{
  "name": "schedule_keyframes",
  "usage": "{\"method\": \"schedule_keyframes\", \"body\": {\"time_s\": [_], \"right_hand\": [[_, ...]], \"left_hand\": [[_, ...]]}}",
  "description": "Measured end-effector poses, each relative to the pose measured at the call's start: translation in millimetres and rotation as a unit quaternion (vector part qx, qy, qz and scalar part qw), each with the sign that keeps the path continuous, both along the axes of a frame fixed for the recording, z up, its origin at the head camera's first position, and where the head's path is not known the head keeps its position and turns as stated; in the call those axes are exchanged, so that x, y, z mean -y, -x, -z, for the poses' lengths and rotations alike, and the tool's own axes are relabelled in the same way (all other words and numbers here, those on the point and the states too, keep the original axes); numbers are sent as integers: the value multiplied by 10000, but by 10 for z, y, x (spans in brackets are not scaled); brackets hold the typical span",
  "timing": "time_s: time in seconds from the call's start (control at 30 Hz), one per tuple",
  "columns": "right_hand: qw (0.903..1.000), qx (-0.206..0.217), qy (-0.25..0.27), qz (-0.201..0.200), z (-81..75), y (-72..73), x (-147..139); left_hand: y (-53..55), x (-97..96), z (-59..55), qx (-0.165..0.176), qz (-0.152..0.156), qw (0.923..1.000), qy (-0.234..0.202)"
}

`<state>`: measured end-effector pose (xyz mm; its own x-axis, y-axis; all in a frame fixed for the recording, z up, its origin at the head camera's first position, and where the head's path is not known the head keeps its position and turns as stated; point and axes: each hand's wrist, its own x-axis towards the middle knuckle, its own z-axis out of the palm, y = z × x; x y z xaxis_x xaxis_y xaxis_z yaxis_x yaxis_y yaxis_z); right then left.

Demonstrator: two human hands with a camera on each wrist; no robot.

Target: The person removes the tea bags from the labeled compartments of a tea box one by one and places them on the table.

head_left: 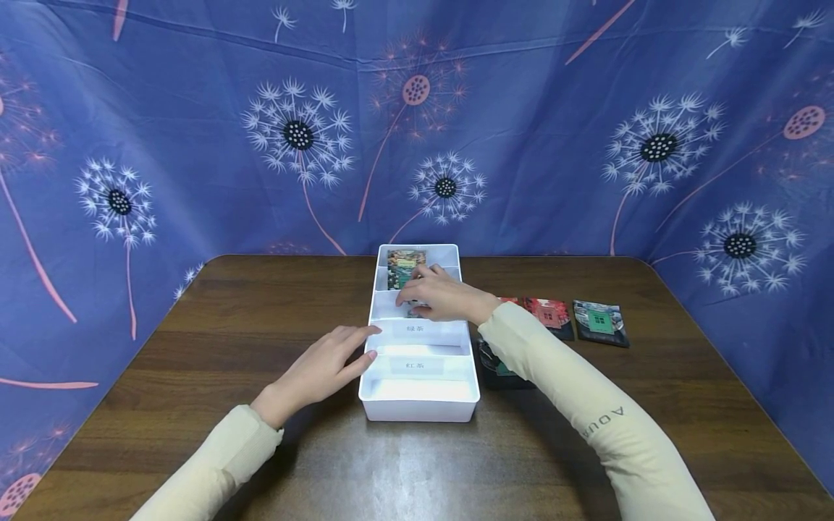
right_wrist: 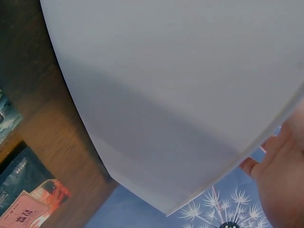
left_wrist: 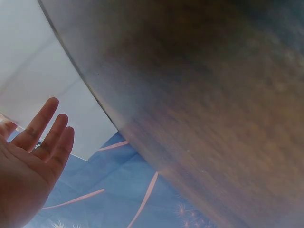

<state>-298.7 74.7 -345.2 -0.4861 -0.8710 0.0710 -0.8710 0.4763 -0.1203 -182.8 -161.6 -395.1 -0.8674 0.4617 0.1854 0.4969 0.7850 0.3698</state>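
Note:
A long white divided box [head_left: 419, 410] stands on the table, its compartments running front to back. My left hand [head_left: 319, 369] lies at its left side with fingers extended, the tips at the rim. Over a middle compartment bends my right hand [head_left: 443, 293], fingers curled downward. Just beyond its fingers a patterned tea sachet [head_left: 405, 262] with a green label stands in the far part of the box. A sliver of sachet shows under the right thumb; whether the hand pinches it is hidden. In the right wrist view the box wall covers the fingertips.
Right of the box lie red-labelled tea sachets [head_left: 550, 316], partly behind the right sleeve, and a green-labelled sachet [head_left: 601, 323]. A dark sachet [head_left: 504, 373] lies close against the box's right side. Printed paper labels [head_left: 415, 365] mark the front dividers. A blue dandelion-print cloth [head_left: 521, 181] hangs behind the table.

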Motion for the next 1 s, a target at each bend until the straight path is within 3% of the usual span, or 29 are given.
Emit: {"method": "schedule_keyframes", "body": {"time_s": [0.3,0.77,1.0], "right_hand": [[9999,-106,-108,-17,-4,6,-3],[9993,298,183,160,-30,-2,-9],[9990,247,294,236,-31,-29,2]], "left_hand": [[5,-4,1,-38,24,10000,-1],[5,-1,10,-49,2,10000,16],[8,-5,3,-17,19,10000,9]]}}
